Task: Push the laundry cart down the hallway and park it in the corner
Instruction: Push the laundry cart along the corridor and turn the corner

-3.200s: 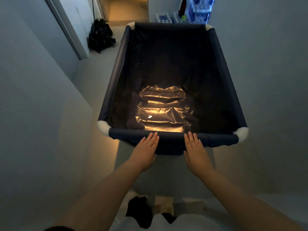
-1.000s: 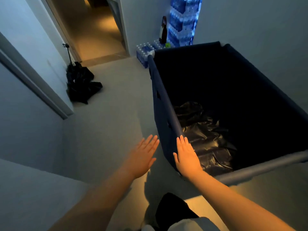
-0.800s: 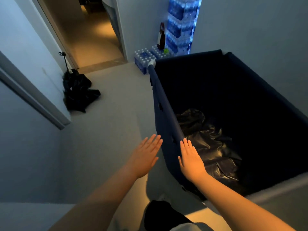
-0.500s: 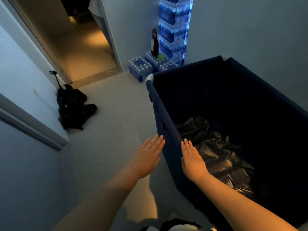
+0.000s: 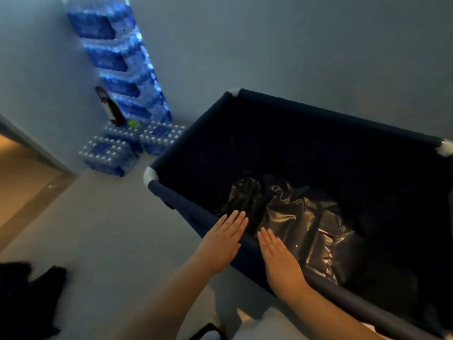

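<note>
The laundry cart (image 5: 181,202) is a dark navy fabric bin on a frame with white corner joints. It fills the right half of the view, its far side against the grey wall. A crumpled black plastic liner (image 5: 304,231) lies at its bottom. My left hand (image 5: 221,242) and my right hand (image 5: 279,258) lie flat on the cart's near rim, fingers straight and together, pressing without gripping.
Packs of bottled water (image 5: 117,69) are stacked high in the corner, with lower packs (image 5: 107,155) on the floor and a dark bottle (image 5: 110,106) on them, just left of the cart. A doorway (image 5: 22,182) opens at left. A black heap (image 5: 24,298) lies lower left.
The cart has turned and rolled toward the wall by the water packs. My left hand, earlier off the rim, now rests on it beside my right. The view swung right.
</note>
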Motion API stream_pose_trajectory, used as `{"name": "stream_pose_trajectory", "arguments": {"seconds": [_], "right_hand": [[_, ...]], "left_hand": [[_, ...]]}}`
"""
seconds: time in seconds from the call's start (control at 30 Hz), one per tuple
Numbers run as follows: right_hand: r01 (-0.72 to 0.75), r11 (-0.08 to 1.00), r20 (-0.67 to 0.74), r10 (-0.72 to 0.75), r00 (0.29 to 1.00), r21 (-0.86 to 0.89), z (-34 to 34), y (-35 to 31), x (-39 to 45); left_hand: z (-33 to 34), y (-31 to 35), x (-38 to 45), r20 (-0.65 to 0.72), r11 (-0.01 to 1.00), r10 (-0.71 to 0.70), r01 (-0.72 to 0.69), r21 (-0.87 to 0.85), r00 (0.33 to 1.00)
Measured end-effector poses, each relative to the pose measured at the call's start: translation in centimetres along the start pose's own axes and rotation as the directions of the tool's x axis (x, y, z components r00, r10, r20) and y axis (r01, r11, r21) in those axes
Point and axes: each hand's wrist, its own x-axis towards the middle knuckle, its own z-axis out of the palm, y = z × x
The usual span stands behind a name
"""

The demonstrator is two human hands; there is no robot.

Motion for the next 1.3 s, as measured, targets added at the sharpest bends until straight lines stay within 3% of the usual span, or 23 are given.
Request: {"name": "stream_pose_trajectory", "arguments": {"seconds": [0.23, 0.57, 0.73, 0.97, 1.3], "right_hand": [[-0.451, 0.887, -0.111, 0.46, 0.881, 0.101, 0.8, -4.3, -0.7], [-0.787, 0.602, -0.117, 0.798, 0.591, 0.131, -0.2, -2.7, -7.6], [-0.776, 0.629, -0.038, 0.777, 0.628, 0.044, -0.8, -1.3, -7.6], [-0.791, 0.61, -0.039, 0.793, 0.608, 0.047, -0.6, -1.8, -6.3], [-0.812, 0.582, -0.087, 0.812, 0.577, 0.052, -0.8, -2.4, -2.8]], "left_hand": [[2.3, -4.6, 1.6, 0.015, 0.953, 0.298, -0.299, 0.059, 0.954], [4.3, -4.7, 2.8, 0.004, 0.838, 0.545, -0.545, 0.034, 0.838], [5.0, -5.2, 3.2, 0.008, 0.822, 0.57, -0.57, 0.02, 0.822], [4.9, -6.2, 4.1, -0.007, 0.831, 0.555, -0.555, -0.018, 0.832], [3.4, -6.7, 6.8, -0.01, 0.93, 0.361, -0.361, -0.075, 0.933]]}}
